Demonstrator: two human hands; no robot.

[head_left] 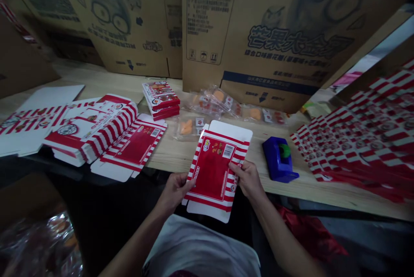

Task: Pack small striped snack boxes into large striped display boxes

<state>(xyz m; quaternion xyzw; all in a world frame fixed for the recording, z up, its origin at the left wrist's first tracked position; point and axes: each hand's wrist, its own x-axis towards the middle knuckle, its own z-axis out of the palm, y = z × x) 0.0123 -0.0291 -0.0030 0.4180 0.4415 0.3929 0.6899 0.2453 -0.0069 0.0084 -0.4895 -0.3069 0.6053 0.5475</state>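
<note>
Between my two hands is a flattened red-and-white striped carton (210,171), its white end flaps sticking out at top and bottom. My left hand (176,188) pinches its left edge with the thumb on the printed face. My right hand (247,178) grips the right edge the same way, thumb in front. The fingers behind the carton are hidden. Just beyond its top lie several clear sachets (189,127) with orange pieces inside. To the left, another flat carton (136,147) leans by a thick stack of flat cartons (93,128).
A small pile of red boxes (161,98) sits behind. A blue tape dispenser (280,158) stands on the wooden table (171,156) at right, near rows of striped cartons (365,135). Large cardboard boxes (207,70) line the back. Lower left holds a box of clear-wrapped packets (42,242).
</note>
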